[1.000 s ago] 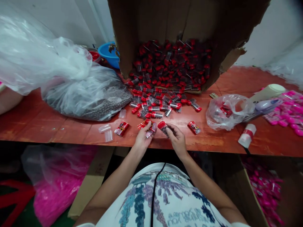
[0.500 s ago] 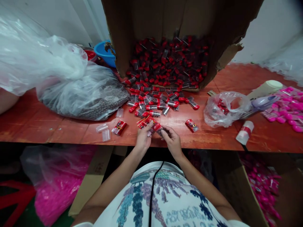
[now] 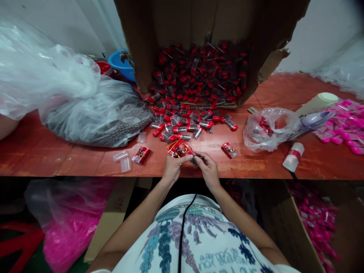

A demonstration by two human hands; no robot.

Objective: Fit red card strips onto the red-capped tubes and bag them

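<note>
Red printed wrappers, fanned out flat, are pinched in my left hand just above the table's front edge. My right hand meets it from the right, its thumb and fingertips closed on what looks like a small tube with dark contents, mostly hidden by the fingers. Beyond the hands lies a heap of clear tubes with red caps and dark filling. A banded red packet rests to the left, and another red packet to the right. Empty clear tubes lie farther left.
A large cardboard box on its side spills capped tubes onto the red table. A plastic bag of dark beads stands left, before a blue bowl. To the right are a clear bag, a roll and pink items.
The wrappers in my left hand have turned and fanned out to face up more. The right fingers have stayed close beside them. The view has shifted slightly.
</note>
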